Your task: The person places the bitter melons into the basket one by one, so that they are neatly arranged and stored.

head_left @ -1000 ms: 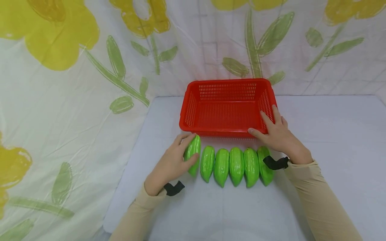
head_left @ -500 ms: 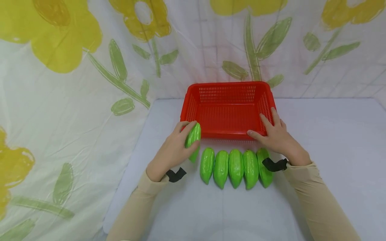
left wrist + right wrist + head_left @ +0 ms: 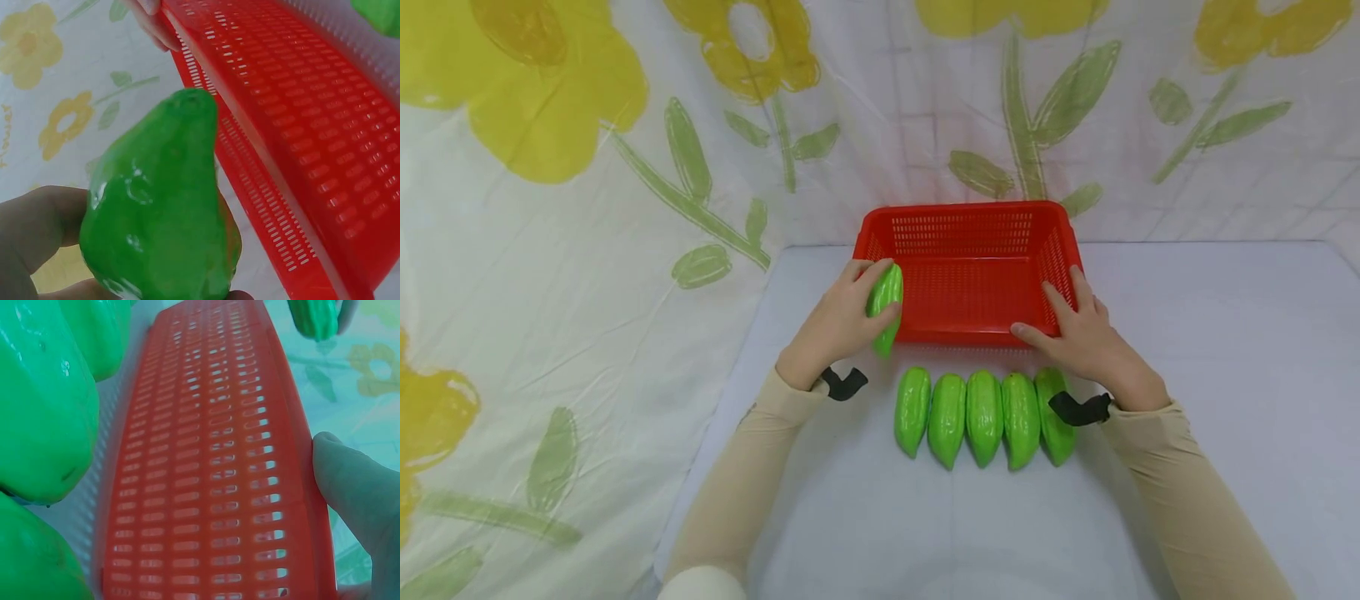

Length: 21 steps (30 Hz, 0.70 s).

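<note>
My left hand (image 3: pixel 838 321) grips a long, glossy green fruit (image 3: pixel 887 307), ridged like a stubby banana, between thumb and fingers. In the head view the fruit overlaps the front left corner of the red plastic basket (image 3: pixel 951 339); in the left wrist view the fruit (image 3: pixel 156 206) is beside the basket rim (image 3: pixel 250 134). My right hand (image 3: pixel 1086 337) rests on the basket's front right corner with fingers spread. In the right wrist view its thumb (image 3: pixel 350 481) lies at the rim. Several similar green fruits (image 3: pixel 985 417) lie in a row before the basket.
The basket stands at the back of a white-covered table (image 3: pixel 955 525). Behind and to the left hangs a white cloth (image 3: pixel 602 317) printed with yellow flowers. A black strap (image 3: pixel 845 383) shows at the left wrist, another black strap (image 3: pixel 1078 410) at the right.
My left hand has lifted the leftmost green fruit from beside the row and carried it away from me to the basket's front left rim. The right hand stays on the basket corner.
</note>
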### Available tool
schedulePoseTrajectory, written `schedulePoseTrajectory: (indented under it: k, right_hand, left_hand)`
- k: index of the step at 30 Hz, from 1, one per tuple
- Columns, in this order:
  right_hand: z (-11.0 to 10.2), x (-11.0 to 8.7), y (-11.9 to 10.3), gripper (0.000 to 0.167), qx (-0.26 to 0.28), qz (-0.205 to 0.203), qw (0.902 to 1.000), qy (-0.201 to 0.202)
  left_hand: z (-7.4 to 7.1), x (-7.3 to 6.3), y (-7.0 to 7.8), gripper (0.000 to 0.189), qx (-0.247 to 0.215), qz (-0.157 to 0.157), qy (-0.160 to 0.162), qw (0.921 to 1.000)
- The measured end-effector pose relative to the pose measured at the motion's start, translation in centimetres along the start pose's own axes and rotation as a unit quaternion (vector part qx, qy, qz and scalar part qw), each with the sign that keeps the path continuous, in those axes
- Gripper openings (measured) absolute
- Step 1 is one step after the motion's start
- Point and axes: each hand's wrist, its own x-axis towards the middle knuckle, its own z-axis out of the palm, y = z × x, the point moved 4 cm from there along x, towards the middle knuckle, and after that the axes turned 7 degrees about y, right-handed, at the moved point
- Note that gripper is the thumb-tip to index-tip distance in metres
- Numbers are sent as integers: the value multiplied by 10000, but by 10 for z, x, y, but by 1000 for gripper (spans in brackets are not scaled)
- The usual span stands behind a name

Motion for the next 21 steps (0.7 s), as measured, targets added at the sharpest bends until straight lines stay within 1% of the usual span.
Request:
schedulePoseTrajectory:
  k: [4,11,16,21]
  right_hand:
    - [0,0,0,104,14,7,10000,-5]
    - [0,-1,0,104,43,9,10000,28]
    - [0,-1,-1,104,50,3,10000,40]
    - [0,-1,0,105,60,18,10000,25]
  left_hand:
    - [-1,13,-3,66,38,-65,-41,10000]
    - [2,34,-13,67,65,-294,-197,9994]
    - [5,49,-20,69,216,-341,-311,9987]
    - [6,62,-23,69,385,-353,-475,9975]
